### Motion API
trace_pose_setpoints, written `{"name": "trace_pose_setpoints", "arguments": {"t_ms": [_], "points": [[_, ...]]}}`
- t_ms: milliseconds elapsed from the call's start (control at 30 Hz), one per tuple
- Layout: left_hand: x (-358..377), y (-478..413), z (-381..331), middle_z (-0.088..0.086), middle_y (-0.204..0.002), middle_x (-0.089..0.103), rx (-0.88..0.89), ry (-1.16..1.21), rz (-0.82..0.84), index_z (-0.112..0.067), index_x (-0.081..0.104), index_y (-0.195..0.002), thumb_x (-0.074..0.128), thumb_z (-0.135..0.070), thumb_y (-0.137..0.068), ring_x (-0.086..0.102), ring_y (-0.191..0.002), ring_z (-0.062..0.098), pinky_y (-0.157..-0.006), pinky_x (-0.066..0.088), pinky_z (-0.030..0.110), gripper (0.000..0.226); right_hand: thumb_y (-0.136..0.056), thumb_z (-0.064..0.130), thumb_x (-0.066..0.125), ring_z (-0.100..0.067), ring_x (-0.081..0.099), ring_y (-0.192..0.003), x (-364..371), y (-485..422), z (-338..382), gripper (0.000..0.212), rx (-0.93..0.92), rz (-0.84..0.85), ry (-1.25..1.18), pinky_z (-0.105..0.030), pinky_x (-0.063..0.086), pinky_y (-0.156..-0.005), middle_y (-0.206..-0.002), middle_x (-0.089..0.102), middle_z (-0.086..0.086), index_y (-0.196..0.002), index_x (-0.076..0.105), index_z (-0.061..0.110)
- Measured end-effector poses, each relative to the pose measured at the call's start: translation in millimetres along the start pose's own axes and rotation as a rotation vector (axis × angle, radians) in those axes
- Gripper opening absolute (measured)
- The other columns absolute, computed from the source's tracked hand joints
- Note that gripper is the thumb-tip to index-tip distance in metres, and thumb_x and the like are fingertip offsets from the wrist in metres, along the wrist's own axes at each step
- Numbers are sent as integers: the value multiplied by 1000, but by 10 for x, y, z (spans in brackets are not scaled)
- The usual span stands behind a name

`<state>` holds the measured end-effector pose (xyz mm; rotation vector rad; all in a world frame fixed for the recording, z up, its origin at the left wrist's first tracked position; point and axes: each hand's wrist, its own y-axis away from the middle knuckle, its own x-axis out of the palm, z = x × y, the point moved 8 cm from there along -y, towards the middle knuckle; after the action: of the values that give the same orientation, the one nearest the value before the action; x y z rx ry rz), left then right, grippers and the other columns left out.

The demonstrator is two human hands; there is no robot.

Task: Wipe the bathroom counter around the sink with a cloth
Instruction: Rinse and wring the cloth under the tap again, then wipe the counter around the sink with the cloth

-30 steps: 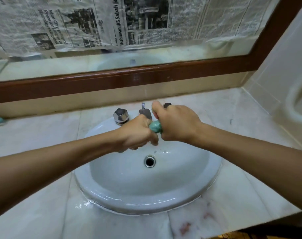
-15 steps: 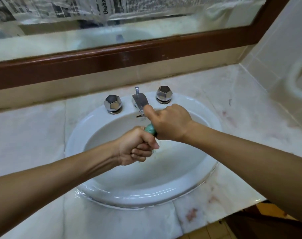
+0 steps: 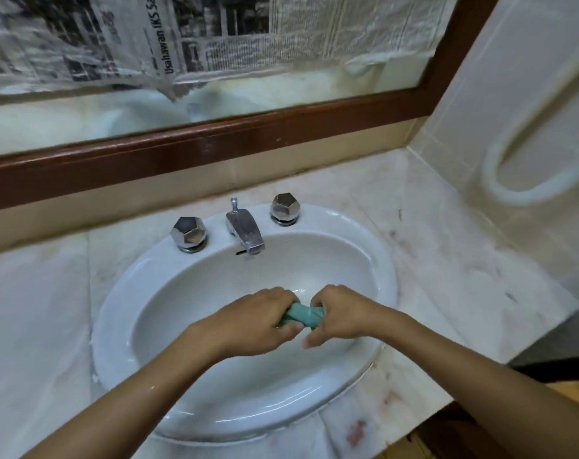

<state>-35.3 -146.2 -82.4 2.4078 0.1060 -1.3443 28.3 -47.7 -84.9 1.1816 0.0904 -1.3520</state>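
Left hand and right hand have come away from the tap to the middle of the sink and now lie level, side by side. Each clenches one end of the twisted teal cloth, held over the basin, not touching the marble bench. Two faceted knobs flank the tap; newspaper covers the upper mirror behind.
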Motion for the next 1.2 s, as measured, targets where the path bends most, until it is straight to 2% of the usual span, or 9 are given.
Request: {"name": "trace_pose_setpoints", "arguments": {"t_ms": [200,367,500,600,733,867,967,1067,1200], "points": [[-101,264,-68,-5,-97,61,313,-164,-553,-27,70,-107,61,-40,-87,57,-84,19,-68,43,35,25,-75,33,76,-12,49,-38,480,307,-231,37,185,325,-940,-19,39,-38,-55,57,-5,-93,66,2],[-135,676,-43,6,-95,67,340,-157,-958,-17,74,-102,67,-3,-84,57,-81,24,-66,40,37,24,-51,17,93,-40,71,-78,725,345,-187,61,196,421,-1638,-36,59,-51,-97,68,-31,-102,69,-7],[133,842,128,7,-101,68,246,-52,-1021,-25,70,-108,67,0,-81,59,-87,26,-73,41,37,36,-47,-7,89,-44,67,-95,771,408,-148,75,58,367,-1883,-49,58,-68,-121,61,-30,-118,65,-4],[431,686,193,3,-121,62,76,103,-843,-33,68,-117,61,-24,-86,57,-102,25,-78,46,41,33,-55,-12,84,-43,66,-99,704,542,-376,73,79,204,-1959,-52,57,-76,-123,59,-31,-123,59,-8],[859,402,213,10,-138,52,-212,125,-563,-25,69,-119,57,-44,-78,43,-120,29,-91,48,49,47,-87,-4,59,-28,71,-84,95,944,-1402,32,274,-550,-1551,-36,58,-70,-100,72,-17,-119,62,-1],[957,64,-81,-8,-144,39,-236,345,-494,-27,66,-121,56,-42,-79,48,-118,16,-92,48,33,45,-94,-3,52,-16,58,-104,-573,1290,-2057,44,312,-1026,-649,-14,45,-86,-124,56,2,-136,52,10],[916,-292,-439,-12,-144,36,-144,402,-500,-30,65,-119,64,-33,-84,45,-117,8,-87,49,30,35,-89,-10,53,-29,48,-127,-603,991,-2148,54,132,-925,-14,-31,38,-106,-138,49,-11,-140,44,4],[880,-706,-736,-13,-143,35,-93,399,-467,-31,64,-119,60,-35,-86,44,-118,8,-92,41,23,34,-98,35,48,-26,40,-132,-267,620,-2349,41,172,-443,210,-38,29,-105,-140,48,-3,-133,53,16],[776,-1207,-972,-8,-147,35,-131,358,-479,-27,63,-124,50,-39,-80,42,-130,17,-102,37,28,47,-96,27,29,-37,54,-120,-479,690,-2347,44,96,-826,71,-40,43,-97,-124,61,-13,-117,61,6]]}}
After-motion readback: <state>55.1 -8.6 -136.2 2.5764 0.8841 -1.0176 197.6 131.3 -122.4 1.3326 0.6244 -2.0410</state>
